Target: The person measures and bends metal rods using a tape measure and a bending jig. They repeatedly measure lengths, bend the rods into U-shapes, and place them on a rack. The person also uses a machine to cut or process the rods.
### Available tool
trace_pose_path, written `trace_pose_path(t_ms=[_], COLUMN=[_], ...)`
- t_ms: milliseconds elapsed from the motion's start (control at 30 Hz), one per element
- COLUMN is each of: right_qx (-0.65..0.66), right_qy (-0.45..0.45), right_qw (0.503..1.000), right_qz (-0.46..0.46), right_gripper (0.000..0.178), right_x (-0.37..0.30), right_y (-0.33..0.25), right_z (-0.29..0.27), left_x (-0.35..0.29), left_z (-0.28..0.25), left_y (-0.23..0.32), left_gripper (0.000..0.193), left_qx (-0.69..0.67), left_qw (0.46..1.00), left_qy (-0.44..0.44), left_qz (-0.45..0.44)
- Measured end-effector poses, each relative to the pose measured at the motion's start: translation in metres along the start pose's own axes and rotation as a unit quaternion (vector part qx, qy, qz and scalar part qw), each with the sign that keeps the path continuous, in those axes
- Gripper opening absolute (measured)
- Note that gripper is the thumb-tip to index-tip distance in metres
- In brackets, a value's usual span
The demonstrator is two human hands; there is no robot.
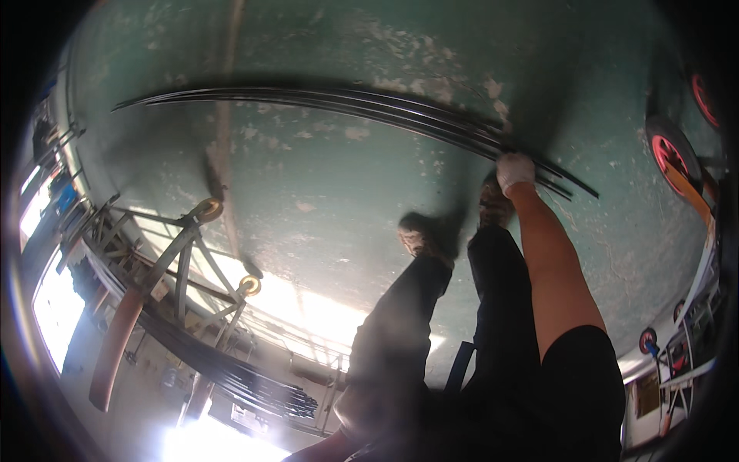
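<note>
A bundle of long, thin dark metal rods point(369, 108) stretches across the upper middle, bowed by the lens. My right hand point(514, 171), in a whitish glove, is closed around the bundle near its right end. Several rod ends poke out past that hand at uneven lengths. My left hand point(352, 406) is low beside my left thigh, blurred and pale; its fingers do not show, nor whether it holds anything. Both my shoes stand on the floor just short of the rods.
The green floor point(308, 177) has worn, flaking paint. On the left stands a metal-framed cart point(185, 269) with yellowish wheels, carrying a stack of dark rods point(231, 377). A black wheel with a red rim point(671, 154) is at the far right, by other wheeled equipment.
</note>
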State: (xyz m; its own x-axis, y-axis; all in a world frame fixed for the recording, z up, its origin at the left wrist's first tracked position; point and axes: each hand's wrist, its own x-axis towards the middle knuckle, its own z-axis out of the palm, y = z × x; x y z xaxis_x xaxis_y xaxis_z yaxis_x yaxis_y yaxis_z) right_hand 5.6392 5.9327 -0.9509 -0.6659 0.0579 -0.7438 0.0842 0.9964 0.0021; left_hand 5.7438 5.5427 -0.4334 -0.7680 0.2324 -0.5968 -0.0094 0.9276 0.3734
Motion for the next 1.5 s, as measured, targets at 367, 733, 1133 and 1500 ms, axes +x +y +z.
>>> trace_pose_path(t_ms=[367,733,1133,1500], right_qx=[0.372,0.671,0.743,0.763], right_qy=[0.046,-0.293,-0.305,-0.368], right_qw=[0.912,0.676,0.516,0.397], right_qz=[-0.167,-0.079,-0.297,-0.354], right_gripper=[0.027,0.018,0.021,0.019], right_x=[-0.208,-0.398,-0.506,-0.571], right_y=[-0.032,-0.094,-0.203,-0.288], right_z=[-0.229,-0.477,-0.696,-0.747], left_x=[-0.025,-0.055,-0.098,-0.157], left_z=[-0.006,-0.070,-0.254,-0.258], left_y=[0.020,0.065,0.178,0.161], left_gripper=[0.019,0.033,0.051,0.048], left_qx=[0.004,-0.436,-0.819,-0.830], left_qw=[0.993,0.869,0.557,0.548], left_qy=[-0.074,-0.144,-0.116,-0.006], left_qz=[-0.093,-0.183,0.076,0.102])
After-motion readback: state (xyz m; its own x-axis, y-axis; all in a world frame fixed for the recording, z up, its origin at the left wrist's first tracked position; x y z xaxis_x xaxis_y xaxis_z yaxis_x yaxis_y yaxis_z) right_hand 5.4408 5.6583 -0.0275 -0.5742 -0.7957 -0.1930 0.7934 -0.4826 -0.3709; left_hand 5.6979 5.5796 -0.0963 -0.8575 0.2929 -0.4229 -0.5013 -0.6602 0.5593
